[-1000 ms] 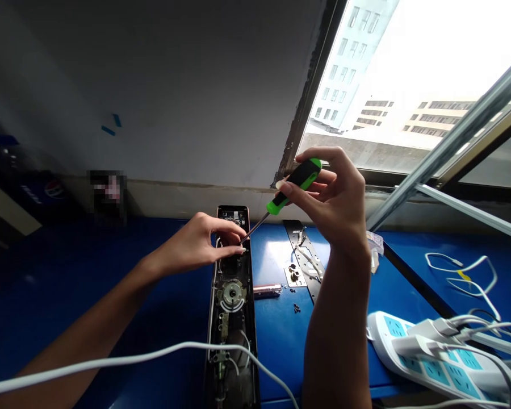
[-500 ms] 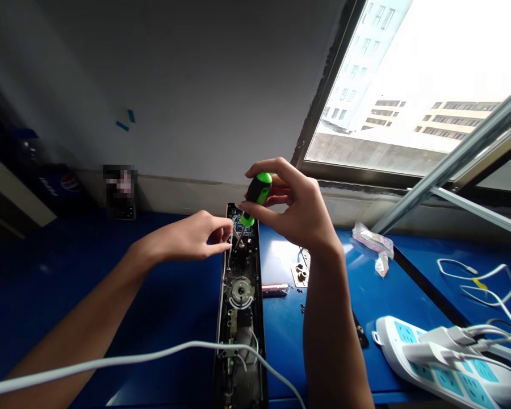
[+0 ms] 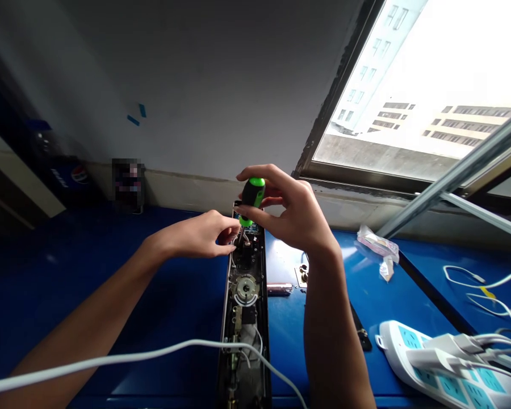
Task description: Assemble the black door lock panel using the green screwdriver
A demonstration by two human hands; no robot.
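Observation:
My right hand [image 3: 287, 207] is wrapped loosely around the black and green handle of a screwdriver [image 3: 252, 199]. The tool points down into the upper end of a long black housing [image 3: 246, 264], which looks like an opened door lock. A circuit board [image 3: 252, 228], thin wires and a round metal mechanism [image 3: 246, 288] show inside it. At the housing's left edge, my left hand [image 3: 208, 234] has its thumb and curled fingers against the rim, near the screwdriver's shaft. Those fingers partly hide the shaft, and where its tip sits is hard to make out.
A white cable [image 3: 153, 358] crosses in front over the housing. Right of it lie a dark reddish cylinder [image 3: 280, 289] and a small metal plate [image 3: 300, 275]. A white power strip [image 3: 402, 358] with plugs, a plastic packet [image 3: 378, 244] and a metal bar [image 3: 438, 182] are farther right.
The view has shifted slightly. My right hand has brought the screwdriver a little left relative to the housing, with its handle more upright. My left hand stays at the rim.

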